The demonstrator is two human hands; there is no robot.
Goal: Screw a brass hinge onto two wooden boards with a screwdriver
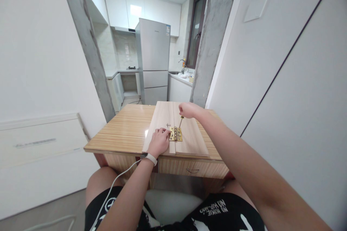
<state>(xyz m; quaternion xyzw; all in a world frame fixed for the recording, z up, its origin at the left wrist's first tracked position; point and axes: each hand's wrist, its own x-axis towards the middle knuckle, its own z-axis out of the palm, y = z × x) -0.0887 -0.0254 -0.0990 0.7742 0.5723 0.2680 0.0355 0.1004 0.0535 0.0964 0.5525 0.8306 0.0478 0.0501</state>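
Note:
My right hand (187,110) is closed around the handle of a screwdriver (180,122), raised above the boards. The screwdriver's shaft points down at the right leaf of a brass hinge (176,134). That hinge lies opened flat across the seam between a left wooden board (159,117) and a right wooden board (191,139). My left hand (159,140) rests on the left board with fingers stretched out, their tips at the hinge's left edge. Just above the hinge, a few small dark pieces, perhaps screws (168,125), lie on the left board.
Both boards lie on a glossy wooden table (121,126), which has a front drawer (173,168). A white cable (116,178) runs beside my left wrist. Behind the table stand a fridge (155,47) and a sink counter (180,81). A white wall panel (292,90) rises at right.

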